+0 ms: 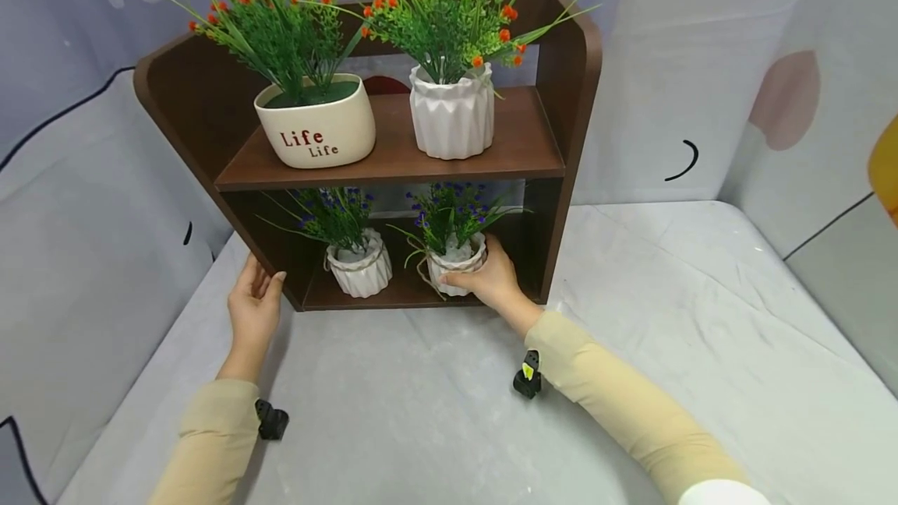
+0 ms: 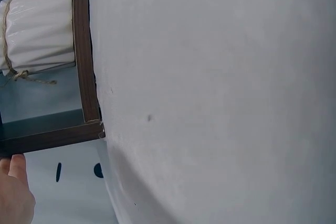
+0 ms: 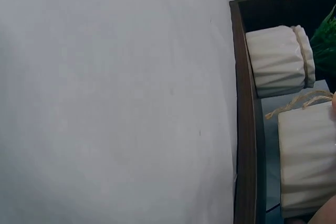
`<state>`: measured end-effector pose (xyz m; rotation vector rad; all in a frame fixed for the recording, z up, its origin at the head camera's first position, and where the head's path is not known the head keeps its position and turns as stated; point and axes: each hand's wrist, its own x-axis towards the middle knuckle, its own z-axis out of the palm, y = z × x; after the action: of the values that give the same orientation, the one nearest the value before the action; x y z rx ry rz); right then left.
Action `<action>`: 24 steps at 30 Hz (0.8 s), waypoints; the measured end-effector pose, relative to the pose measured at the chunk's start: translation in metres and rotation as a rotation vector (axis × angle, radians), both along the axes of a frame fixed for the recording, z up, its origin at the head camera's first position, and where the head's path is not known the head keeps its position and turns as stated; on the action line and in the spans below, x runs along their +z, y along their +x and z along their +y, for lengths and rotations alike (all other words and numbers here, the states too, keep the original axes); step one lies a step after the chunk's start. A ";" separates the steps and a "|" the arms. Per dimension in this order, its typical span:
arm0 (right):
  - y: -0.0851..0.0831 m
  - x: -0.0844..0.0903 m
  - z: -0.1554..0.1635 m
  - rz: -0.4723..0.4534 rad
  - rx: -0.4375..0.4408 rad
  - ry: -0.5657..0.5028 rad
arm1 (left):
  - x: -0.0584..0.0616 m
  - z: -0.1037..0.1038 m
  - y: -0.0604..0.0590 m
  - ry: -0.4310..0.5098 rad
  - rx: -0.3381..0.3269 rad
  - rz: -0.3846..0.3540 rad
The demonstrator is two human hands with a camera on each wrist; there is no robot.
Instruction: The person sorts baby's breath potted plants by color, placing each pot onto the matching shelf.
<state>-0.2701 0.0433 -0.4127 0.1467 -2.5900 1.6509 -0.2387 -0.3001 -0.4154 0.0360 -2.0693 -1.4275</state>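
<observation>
While the person kneels or sits facing it, a dark brown two-tier wooden shelf unit [image 1: 554, 100] stands on a table draped in pale grey cloth [image 1: 673, 310], with a light printed backdrop behind.

Upper tier: cream oval pot lettered "Life" [image 1: 316, 127] at left, white faceted pot [image 1: 452, 119] at right, standing apart. Both carry green foliage with orange-red flowers.

Lower tier: two small white ribbed pots tied with twine, each with purple-blue flowers. Left small pot [image 1: 360, 270] stands free, untouched. Right small pot [image 1: 457, 263] sits just beside it, toward the right side wall, on the bottom board.

Right hand [image 1: 494, 279]: fingers and thumb curled round the right small pot's lower wall, thumb across the front, holding it. Pot upright, base apparently on the board; contact with the board not resolvable.

Left hand [image 1: 254, 304]: relaxed and spread, fingers nearly straight, fingertips resting against the outer bottom-left corner of the shelf unit. Nothing gripped.

Both forearms in beige sleeves; a small black camera mount shows under each wrist.

Right wrist view: both small pots seen side-on behind the shelf's front edge.
</observation>
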 end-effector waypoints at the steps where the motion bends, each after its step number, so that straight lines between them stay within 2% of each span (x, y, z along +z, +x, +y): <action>1: -0.001 -0.001 0.000 0.000 0.003 0.000 | 0.000 0.000 0.000 0.000 0.000 0.004; 4: -0.004 -0.003 0.000 -0.003 0.006 -0.009 | -0.002 0.001 0.001 0.000 -0.015 0.045; 6: -0.005 -0.004 0.000 -0.009 0.002 -0.015 | -0.003 0.001 0.002 0.042 -0.051 0.100; 9: -0.007 -0.007 0.000 -0.017 -0.010 -0.019 | -0.004 0.002 0.002 0.059 -0.071 0.140; 12: -0.008 -0.008 -0.001 -0.012 -0.013 -0.029 | -0.004 0.001 0.002 0.065 -0.062 0.130; 13: -0.009 -0.009 -0.001 -0.012 -0.014 -0.029 | -0.005 0.001 0.001 0.037 -0.042 0.105; 18: -0.010 -0.014 -0.002 -0.018 -0.014 -0.027 | -0.006 -0.001 -0.001 0.042 -0.030 0.063; 24: -0.016 -0.015 -0.003 -0.022 -0.006 -0.038 | -0.004 0.000 -0.001 0.048 -0.030 0.069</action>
<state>-0.2857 0.0401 -0.4278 0.1193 -2.5708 1.7078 -0.2398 -0.3006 -0.4194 -0.0250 -1.9876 -1.4756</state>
